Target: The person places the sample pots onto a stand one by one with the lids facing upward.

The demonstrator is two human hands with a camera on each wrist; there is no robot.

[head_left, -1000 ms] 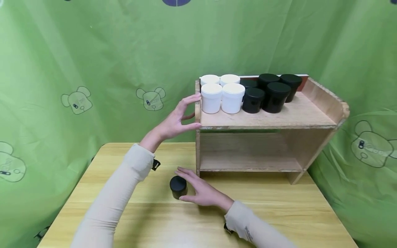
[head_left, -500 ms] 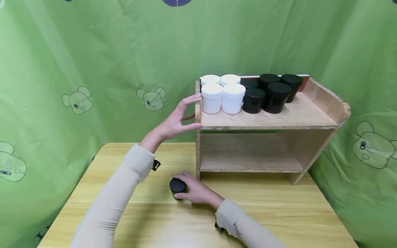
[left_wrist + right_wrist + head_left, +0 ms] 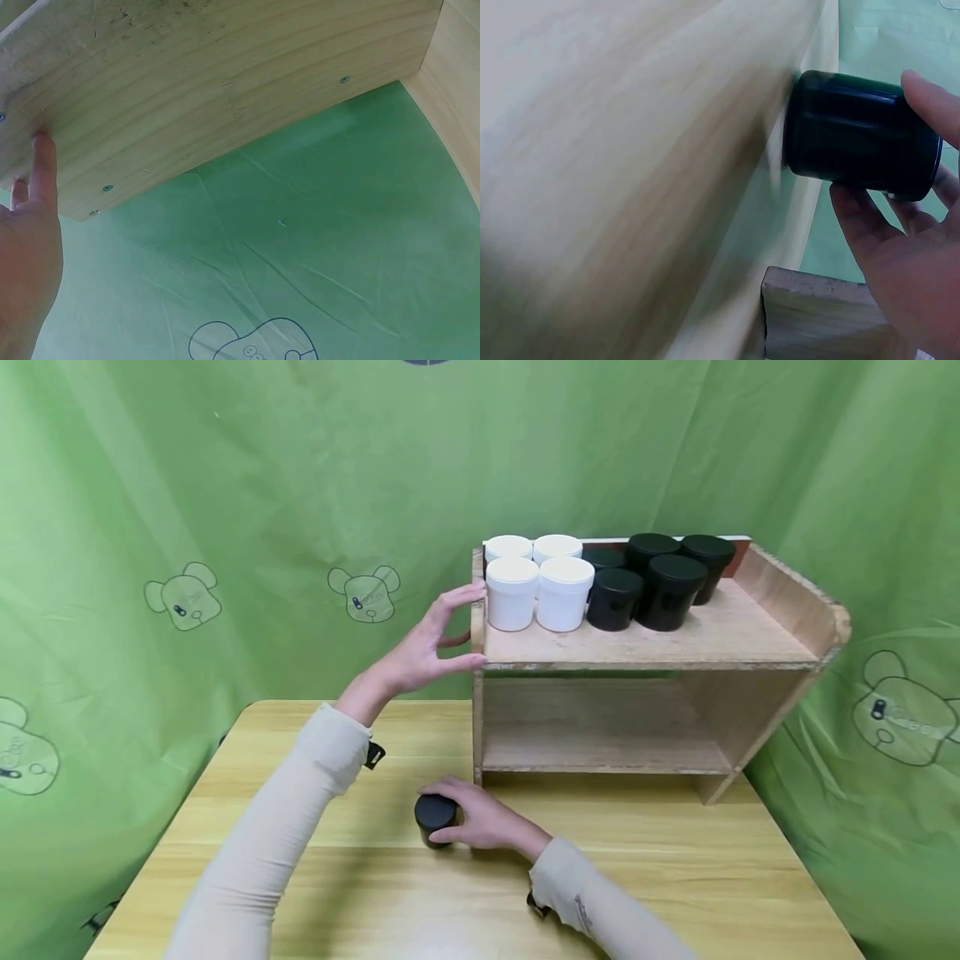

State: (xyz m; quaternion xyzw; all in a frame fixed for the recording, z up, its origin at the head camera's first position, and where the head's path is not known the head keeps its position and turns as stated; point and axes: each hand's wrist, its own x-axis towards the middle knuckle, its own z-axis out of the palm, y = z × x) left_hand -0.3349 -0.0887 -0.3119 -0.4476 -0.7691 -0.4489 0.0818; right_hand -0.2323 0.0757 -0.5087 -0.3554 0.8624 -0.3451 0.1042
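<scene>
In the head view, my right hand (image 3: 482,817) grips a small black lidded jar (image 3: 435,812) standing upright at the table's middle, left of the shelf. The right wrist view shows the thumb on one side of this black jar (image 3: 862,135) and fingers on the other. Whether its base touches the table is unclear. My left hand (image 3: 420,652) touches the left side panel (image 3: 477,693) of a two-tier wooden shelf (image 3: 652,647), fingers spread. In the left wrist view, an extended finger (image 3: 45,169) presses flat wood; the other fingers are mostly hidden.
On the shelf's top tier, several white jars (image 3: 512,597) stand at the left, with several black jars (image 3: 670,597) beside them. Below is a lower tier (image 3: 600,727). The wooden table (image 3: 360,877) extends in front; a green curtain (image 3: 262,485) hangs behind.
My right hand has moved left onto the black jar and closed its fingers around it; the jar has shifted slightly. The left hand stays on the panel. The head view has tilted a little.
</scene>
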